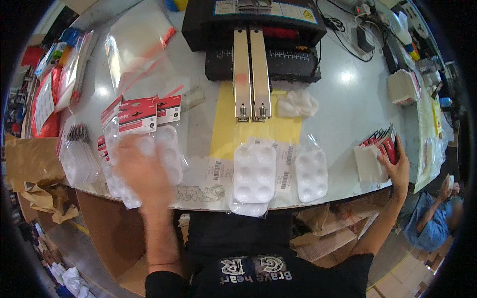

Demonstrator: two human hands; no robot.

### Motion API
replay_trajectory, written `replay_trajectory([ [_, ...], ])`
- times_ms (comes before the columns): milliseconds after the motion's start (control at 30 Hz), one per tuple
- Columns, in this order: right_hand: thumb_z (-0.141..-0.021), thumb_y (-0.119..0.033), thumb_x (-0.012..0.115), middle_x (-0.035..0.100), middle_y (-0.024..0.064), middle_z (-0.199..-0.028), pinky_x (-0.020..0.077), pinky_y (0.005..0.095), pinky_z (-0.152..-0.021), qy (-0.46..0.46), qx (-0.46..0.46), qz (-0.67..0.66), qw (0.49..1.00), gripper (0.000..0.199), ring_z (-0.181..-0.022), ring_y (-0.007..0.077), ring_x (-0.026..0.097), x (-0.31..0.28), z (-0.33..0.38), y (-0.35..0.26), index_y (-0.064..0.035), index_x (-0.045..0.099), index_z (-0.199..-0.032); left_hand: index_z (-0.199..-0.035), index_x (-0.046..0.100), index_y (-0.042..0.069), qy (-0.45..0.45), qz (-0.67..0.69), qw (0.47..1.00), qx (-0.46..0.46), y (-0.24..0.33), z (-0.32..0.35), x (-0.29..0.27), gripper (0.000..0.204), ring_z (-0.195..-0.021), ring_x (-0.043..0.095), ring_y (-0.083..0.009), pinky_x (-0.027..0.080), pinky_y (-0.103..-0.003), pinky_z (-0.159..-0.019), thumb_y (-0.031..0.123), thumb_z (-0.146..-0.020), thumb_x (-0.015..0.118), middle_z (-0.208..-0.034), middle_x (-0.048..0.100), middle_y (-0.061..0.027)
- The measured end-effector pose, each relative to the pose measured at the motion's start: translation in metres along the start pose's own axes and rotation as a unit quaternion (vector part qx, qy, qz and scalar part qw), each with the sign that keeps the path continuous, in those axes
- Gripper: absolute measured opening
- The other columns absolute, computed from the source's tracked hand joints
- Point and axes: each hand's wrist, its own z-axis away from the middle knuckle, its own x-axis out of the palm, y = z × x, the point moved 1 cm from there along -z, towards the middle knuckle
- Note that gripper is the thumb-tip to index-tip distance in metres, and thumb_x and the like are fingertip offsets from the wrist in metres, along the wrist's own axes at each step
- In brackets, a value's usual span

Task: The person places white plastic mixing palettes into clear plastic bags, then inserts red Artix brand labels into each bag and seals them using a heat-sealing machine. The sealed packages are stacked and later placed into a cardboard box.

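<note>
Has the left hand [136,166] over red-carded white paint-palette packs [170,154], with fingers too blurred to tell spread or grip. Touches with the right hand [398,165], thumb-to-fingers parted around the end of red-and-white packs [366,166]; cannot tell if gripping.

The palettes [254,171] at lower centre are plain white; the header cards [138,118] left of centre, red and white. The bench [343,119] is pale grey, the sheet [222,131] at centre yellow, the machine [213,32] at top black with silvery bars [242,64]. The shirt [318,278] at the bottom is black with white lettering.
</note>
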Motion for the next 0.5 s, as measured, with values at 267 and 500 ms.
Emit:
replay_trajectory([
  [267,-0.065,-0.022,0.083,0.058,0.0180,-0.124,0.0460,0.0303,-0.092,0.013,0.007,-0.014,1.000,0.089,-0.105,0.0170,0.058,0.006,0.003,-0.023,-0.0002,0.039,-0.139,-0.089,0.055,0.003,-0.094,0.250,0.956,0.123,0.071,0.063,0.081,0.017,-0.092,0.053,-0.0304,0.041,-0.041,-0.078,0.018,-0.084,0.064,-0.098,0.052,-0.0140],
  [500,-0.067,-0.007,0.080,0.068,0.0116,-0.102,0.0506,0.0271,-0.080,0.154,-0.016,0.112,0.982,0.067,-0.087,0.0163,0.065,0.027,0.036,-0.085,-0.0020,0.053,-0.128,-0.095,0.049,0.002,-0.257,0.663,0.692,-0.123,0.069,0.070,0.050,0.012,-0.080,0.060,-0.0125,0.044,-0.025,-0.066,0.013,-0.095,0.053,-0.092,0.067,-0.0091],
])
